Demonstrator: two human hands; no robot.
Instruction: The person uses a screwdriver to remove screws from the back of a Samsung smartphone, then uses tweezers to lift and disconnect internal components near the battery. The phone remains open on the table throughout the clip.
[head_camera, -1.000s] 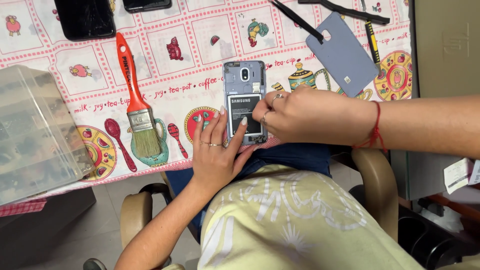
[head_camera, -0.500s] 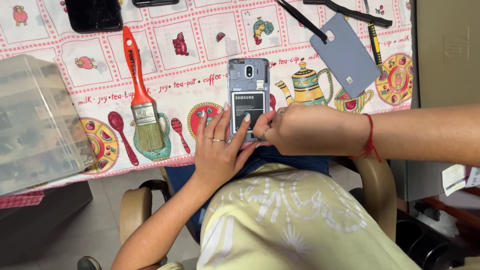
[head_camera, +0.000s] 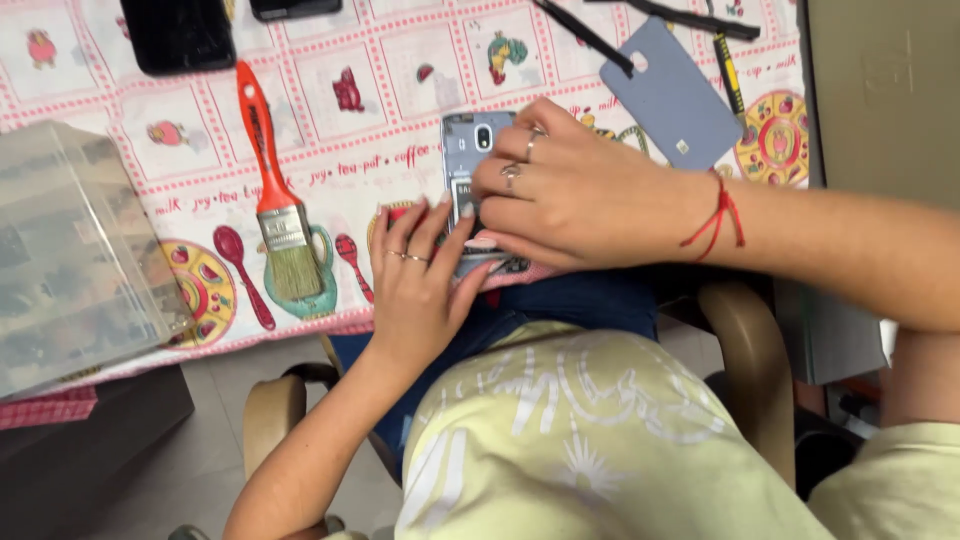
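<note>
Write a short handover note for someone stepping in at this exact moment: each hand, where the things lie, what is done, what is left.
Left hand: fingers steady the opened phone at the table edge.
Right hand: lies flat over the phone's battery area, pressing down.
Done: the blue back cover is off, lying up and to the right.
Left: cover not yet refitted.
Orange-handled brush lies to the left, untouched.

My right hand covers most of the opened phone in the middle of the frame, so I can't see its lower half. 2 dark devices, one at the upper left and one beside it, are cut off by the top edge. The clear plastic box runs off the left edge, its contents blurred.
</note>
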